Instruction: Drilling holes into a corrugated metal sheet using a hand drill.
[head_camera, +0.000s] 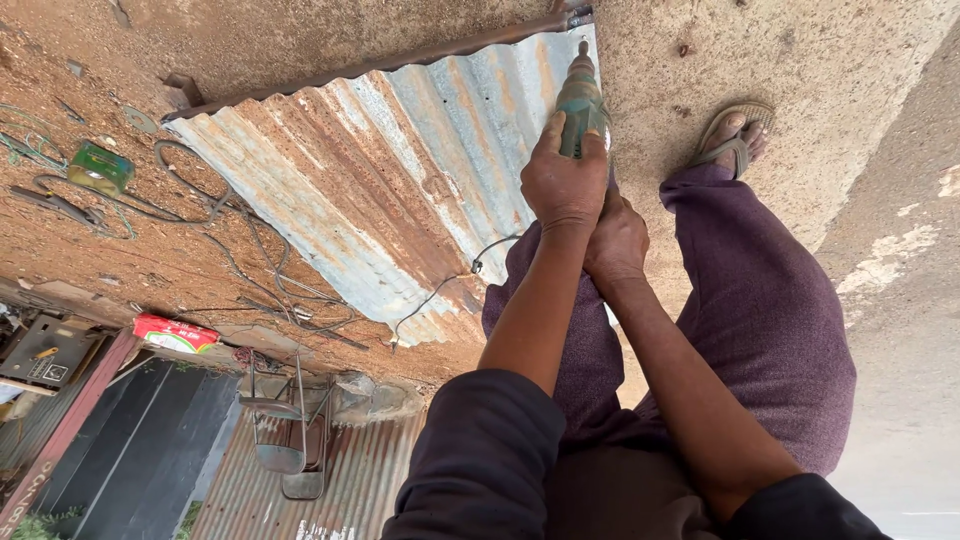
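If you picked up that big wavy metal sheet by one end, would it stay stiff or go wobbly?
The corrugated metal sheet looks thin and wide, so it would probably flex and wobble. Its ridges likely stiffen it lengthwise. The rusty patches suggest rough, not slippery, edges.

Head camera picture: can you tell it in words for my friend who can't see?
Both hands, left hand and right hand, grip a green power drill pointed at a rusty corrugated metal sheet lying on sandy ground. A sandalled foot stands beside it.
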